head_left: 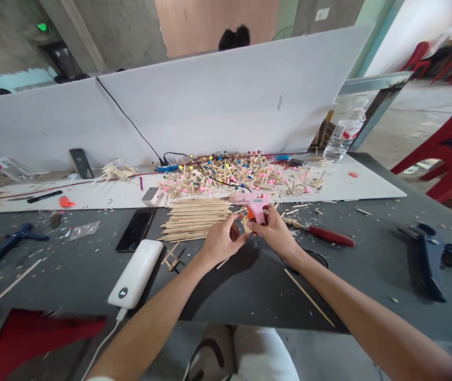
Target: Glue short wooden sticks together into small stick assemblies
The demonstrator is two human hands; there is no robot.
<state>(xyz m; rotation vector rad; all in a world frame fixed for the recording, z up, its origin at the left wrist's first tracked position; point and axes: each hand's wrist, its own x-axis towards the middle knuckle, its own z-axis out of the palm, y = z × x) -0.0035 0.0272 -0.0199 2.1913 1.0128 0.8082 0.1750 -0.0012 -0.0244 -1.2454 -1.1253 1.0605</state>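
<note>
A few short pale wooden sticks [245,225] are pinched between my hands above the dark table. My left hand [222,238] is closed, thumb and index finger meeting at the left side of the sticks. From the right, my right hand [278,233] closes on them, its thumb at their side and its other fingers bent. Right behind the fingertips is a pink hot glue gun [254,199] with an orange trigger; my right fingers overlap its handle, and whether they press on it is unclear. A row of long wooden sticks [194,218] lies left of it.
Pin-like sticks with coloured heads [218,172] are heaped on a white board [368,186]. A white power bank [136,272], a phone [135,230], a small stick frame [173,259], a red-handled screwdriver [331,236] and blue-handled cutters [427,262] surround my hands.
</note>
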